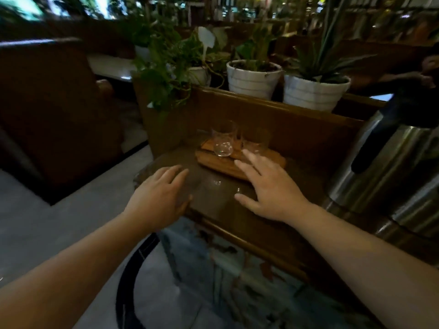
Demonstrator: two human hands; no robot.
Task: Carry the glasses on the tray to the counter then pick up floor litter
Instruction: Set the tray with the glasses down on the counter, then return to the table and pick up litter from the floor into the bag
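On counter: wooden tray (240, 162), two glasses (223, 142) upright on it
Left hand (158, 198): released, near tray
Right hand (266, 186): released, fingertips at tray
Advice: grip both tray ends, lift level

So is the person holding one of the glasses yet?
No, both glasses stand on the wooden tray; the open right hand only reaches toward them.

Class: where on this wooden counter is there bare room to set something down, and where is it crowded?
Bare: the counter patch between the left hand and right hand, in front of the tray. Crowded: the tray with two glasses, and the metal urn to the right.
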